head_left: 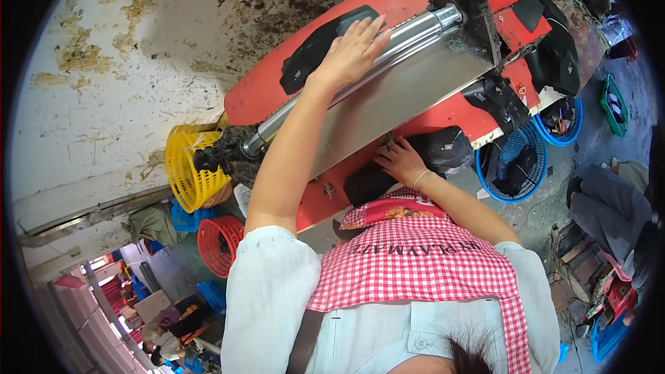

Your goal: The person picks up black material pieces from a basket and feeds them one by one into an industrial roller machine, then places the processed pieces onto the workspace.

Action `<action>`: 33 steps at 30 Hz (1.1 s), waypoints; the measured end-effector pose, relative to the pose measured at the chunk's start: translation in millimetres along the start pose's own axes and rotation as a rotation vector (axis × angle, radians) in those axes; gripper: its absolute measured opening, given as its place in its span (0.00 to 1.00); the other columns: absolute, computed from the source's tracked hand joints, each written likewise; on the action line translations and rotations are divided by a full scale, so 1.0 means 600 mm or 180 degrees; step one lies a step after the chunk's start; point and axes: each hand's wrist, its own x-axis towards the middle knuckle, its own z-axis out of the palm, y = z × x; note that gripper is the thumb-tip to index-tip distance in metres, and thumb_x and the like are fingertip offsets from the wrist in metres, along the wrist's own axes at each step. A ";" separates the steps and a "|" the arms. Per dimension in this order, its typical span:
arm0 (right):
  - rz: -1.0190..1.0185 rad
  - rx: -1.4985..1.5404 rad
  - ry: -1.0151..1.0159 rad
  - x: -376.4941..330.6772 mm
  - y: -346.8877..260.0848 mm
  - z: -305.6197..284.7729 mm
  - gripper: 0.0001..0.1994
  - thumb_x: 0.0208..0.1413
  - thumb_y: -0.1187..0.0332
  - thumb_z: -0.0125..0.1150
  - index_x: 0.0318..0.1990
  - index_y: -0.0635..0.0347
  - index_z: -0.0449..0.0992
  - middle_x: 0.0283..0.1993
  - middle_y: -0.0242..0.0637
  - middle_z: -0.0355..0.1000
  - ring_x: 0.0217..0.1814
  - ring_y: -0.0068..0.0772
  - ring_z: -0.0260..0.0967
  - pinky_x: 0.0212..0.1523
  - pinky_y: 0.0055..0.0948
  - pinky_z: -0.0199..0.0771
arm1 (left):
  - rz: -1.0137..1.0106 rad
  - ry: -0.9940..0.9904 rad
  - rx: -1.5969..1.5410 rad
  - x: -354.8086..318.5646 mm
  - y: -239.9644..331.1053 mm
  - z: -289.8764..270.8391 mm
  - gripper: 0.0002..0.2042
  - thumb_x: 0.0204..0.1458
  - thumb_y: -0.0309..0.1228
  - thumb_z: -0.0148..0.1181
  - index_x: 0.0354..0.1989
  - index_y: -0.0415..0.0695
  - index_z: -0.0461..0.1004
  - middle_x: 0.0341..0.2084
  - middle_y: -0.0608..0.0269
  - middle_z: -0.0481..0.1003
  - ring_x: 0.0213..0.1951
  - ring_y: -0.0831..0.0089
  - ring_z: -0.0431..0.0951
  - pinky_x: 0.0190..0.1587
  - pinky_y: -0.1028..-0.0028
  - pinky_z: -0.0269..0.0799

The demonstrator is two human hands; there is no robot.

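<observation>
Red and white checks cover the apron (pixel 422 263) of the person standing nearest to me, worn over a pale shirt. Just past the apron, the right hand (pixel 400 161) rests with curled fingers on a small black piece (pixel 443 149) at the near edge of a red machine (pixel 277 83). I cannot tell if the fingers pinch the piece or only touch it. The piece looks hard and light, like stiff plastic or rubber, and easy to pick up by its edge.

Farther out, the left arm reaches long across a flat grey metal plate (pixel 409 93). The left hand (pixel 353 48) lies flat and spread, palm down, on a shiny metal roller (pixel 409 34) that runs along the far side of the plate. It holds nothing. The roller looks smooth, heavy and slippery, so it would be hard to grip.

A bigger black piece (pixel 318 45) lies on the red top, just left of that hand.

On the left, low down, stand a yellow basket (pixel 183 166) and a red basket (pixel 218 242). On the right, blue baskets (pixel 516 166) hold more black pieces. Beyond the machine is a dirty, peeling wall (pixel 138 62).
</observation>
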 end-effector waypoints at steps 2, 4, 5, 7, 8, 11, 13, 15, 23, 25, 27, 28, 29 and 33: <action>-0.0225 -0.0180 0.0227 -0.003 -0.007 -0.007 0.12 0.45 0.63 0.56 0.40 0.47 0.72 0.50 0.31 0.64 0.53 0.31 0.59 0.57 0.36 0.54 | 0.0008 -0.0240 -0.0714 0.012 -0.012 0.003 0.28 0.56 0.51 0.31 0.61 0.49 0.51 0.62 0.51 0.47 0.64 0.58 0.43 0.60 0.53 0.44; -0.0298 0.0572 0.0040 -0.007 -0.010 -0.020 0.10 0.42 0.66 0.58 0.36 0.49 0.73 0.41 0.30 0.68 0.43 0.30 0.65 0.50 0.31 0.63 | 0.0007 -0.0364 -0.0647 0.020 -0.012 0.002 0.27 0.57 0.52 0.29 0.61 0.50 0.51 0.62 0.52 0.47 0.64 0.58 0.42 0.60 0.53 0.41; -0.0268 0.0552 0.0050 -0.014 -0.014 -0.045 0.10 0.42 0.66 0.58 0.36 0.49 0.73 0.41 0.30 0.68 0.43 0.30 0.65 0.50 0.31 0.63 | -0.0030 -0.0493 -0.0576 0.023 -0.010 0.000 0.28 0.57 0.52 0.27 0.61 0.50 0.51 0.62 0.52 0.46 0.65 0.59 0.40 0.61 0.52 0.38; 0.0338 0.1774 0.0495 -0.035 -0.018 -0.118 0.12 0.40 0.71 0.60 0.36 0.55 0.72 0.34 0.32 0.71 0.35 0.33 0.69 0.42 0.27 0.68 | 0.0165 -0.0312 -0.0424 0.022 -0.016 0.005 0.26 0.57 0.51 0.29 0.60 0.50 0.54 0.60 0.51 0.49 0.64 0.58 0.43 0.60 0.52 0.39; 0.0774 0.2185 0.0895 -0.034 -0.022 -0.166 0.12 0.40 0.73 0.59 0.37 0.57 0.72 0.33 0.34 0.72 0.34 0.33 0.70 0.41 0.27 0.69 | 0.0303 -0.0125 -0.0267 0.019 -0.023 0.005 0.25 0.57 0.50 0.30 0.58 0.50 0.57 0.59 0.50 0.53 0.63 0.57 0.45 0.59 0.52 0.40; 0.1936 0.3218 0.1532 -0.033 -0.005 -0.259 0.13 0.43 0.76 0.57 0.39 0.63 0.70 0.35 0.36 0.73 0.38 0.29 0.72 0.40 0.24 0.69 | 0.0264 0.0016 0.0141 0.021 -0.032 -0.012 0.23 0.57 0.48 0.33 0.53 0.48 0.63 0.51 0.52 0.61 0.57 0.57 0.55 0.54 0.52 0.49; 0.2219 0.3313 0.1704 -0.024 0.026 -0.267 0.12 0.43 0.77 0.57 0.39 0.63 0.70 0.34 0.36 0.73 0.37 0.24 0.71 0.40 0.23 0.69 | 0.0533 0.0466 0.0169 0.018 -0.032 -0.008 0.20 0.57 0.46 0.36 0.43 0.44 0.70 0.41 0.52 0.67 0.48 0.56 0.62 0.47 0.53 0.55; 0.2262 0.3247 0.1701 -0.020 0.061 -0.257 0.14 0.41 0.74 0.60 0.39 0.63 0.70 0.34 0.38 0.73 0.37 0.27 0.71 0.41 0.24 0.68 | -0.0001 -0.0329 0.0128 0.025 -0.020 -0.011 0.21 0.57 0.46 0.35 0.40 0.43 0.70 0.34 0.51 0.67 0.43 0.58 0.64 0.50 0.60 0.54; 0.2351 0.2319 0.1505 0.043 0.093 -0.277 0.25 0.37 0.66 0.65 0.45 0.61 0.67 0.35 0.39 0.73 0.30 0.32 0.69 0.35 0.25 0.67 | -0.0949 -0.1124 -0.1964 0.046 0.004 -0.028 0.27 0.54 0.51 0.43 0.44 0.36 0.68 0.37 0.59 0.70 0.38 0.76 0.67 0.42 0.78 0.61; 0.2291 0.2657 0.1553 0.008 0.083 -0.280 0.27 0.37 0.67 0.66 0.48 0.60 0.65 0.33 0.35 0.72 0.29 0.23 0.67 0.33 0.19 0.66 | -0.0857 -0.0990 -0.2288 0.056 -0.012 -0.025 0.23 0.49 0.47 0.54 0.42 0.37 0.70 0.35 0.63 0.71 0.36 0.78 0.68 0.40 0.78 0.63; 0.2459 0.2940 0.1600 -0.033 0.070 -0.255 0.26 0.40 0.70 0.65 0.49 0.60 0.65 0.30 0.31 0.70 0.28 0.15 0.64 0.30 0.15 0.64 | -0.0349 -0.0780 -0.2744 0.061 -0.043 -0.036 0.16 0.46 0.38 0.59 0.37 0.38 0.72 0.29 0.67 0.72 0.32 0.80 0.69 0.37 0.80 0.64; 0.2529 0.3235 0.1924 -0.049 0.065 -0.241 0.25 0.41 0.70 0.64 0.49 0.60 0.65 0.30 0.30 0.70 0.28 0.14 0.63 0.30 0.14 0.64 | -0.0273 -0.0653 -0.2973 0.064 -0.048 -0.053 0.13 0.45 0.34 0.61 0.34 0.38 0.72 0.26 0.69 0.72 0.30 0.82 0.69 0.35 0.81 0.64; 0.2597 0.3512 0.2262 -0.063 0.063 -0.225 0.23 0.43 0.71 0.63 0.49 0.61 0.65 0.29 0.28 0.70 0.27 0.12 0.63 0.30 0.14 0.64 | -0.0182 -0.0520 -0.3202 0.073 -0.046 -0.077 0.09 0.43 0.30 0.62 0.32 0.39 0.73 0.23 0.71 0.72 0.27 0.83 0.70 0.33 0.82 0.65; 0.2390 0.2545 0.0823 -0.085 0.022 -0.132 0.11 0.42 0.71 0.60 0.37 0.60 0.74 0.32 0.36 0.71 0.30 0.27 0.70 0.33 0.24 0.70 | 0.0322 0.0061 -0.2158 0.119 -0.052 -0.159 0.08 0.43 0.27 0.62 0.31 0.41 0.73 0.25 0.71 0.73 0.29 0.84 0.71 0.34 0.83 0.66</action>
